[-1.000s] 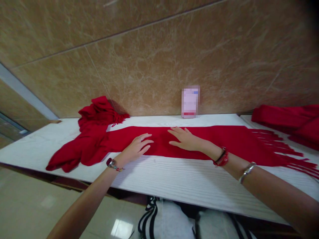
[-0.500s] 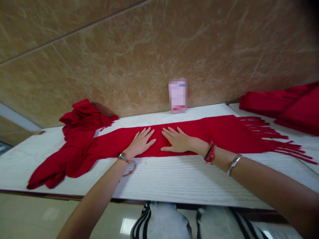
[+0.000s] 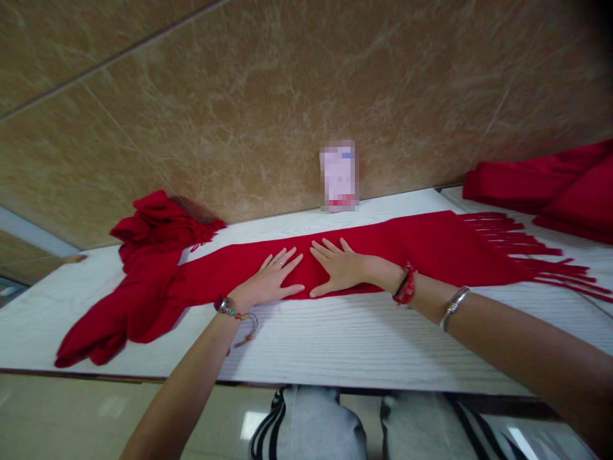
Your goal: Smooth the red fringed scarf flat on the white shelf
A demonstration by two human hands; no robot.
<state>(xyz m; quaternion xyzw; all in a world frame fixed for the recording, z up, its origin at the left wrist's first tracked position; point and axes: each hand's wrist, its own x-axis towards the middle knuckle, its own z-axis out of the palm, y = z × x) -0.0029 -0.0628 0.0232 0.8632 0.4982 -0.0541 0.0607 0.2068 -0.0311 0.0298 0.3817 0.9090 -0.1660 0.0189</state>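
Observation:
A long red scarf (image 3: 421,249) lies lengthwise on the white table (image 3: 359,338). Its right part is flat, ending in a fringe at the right; the left part is bunched in loose folds. My left hand (image 3: 268,281) rests on the middle of the scarf, fingers spread, with a ring on one finger. Close beside it, my right hand (image 3: 339,267) also lies on the scarf with fingers apart. Both thumbs are near the scarf's front edge, their tips a small gap from each other.
Against the brown marbled wall (image 3: 268,128) stands a small pinkish box-like item (image 3: 339,176), blurred out. More folded red cloth (image 3: 550,185) lies at the far right. My knees (image 3: 316,425) are under the table's front edge.
My left hand's thumb has come slightly nearer the scarf's front edge, and the hand is turned a little. My right thumb has also moved toward that edge. The view has shifted slightly.

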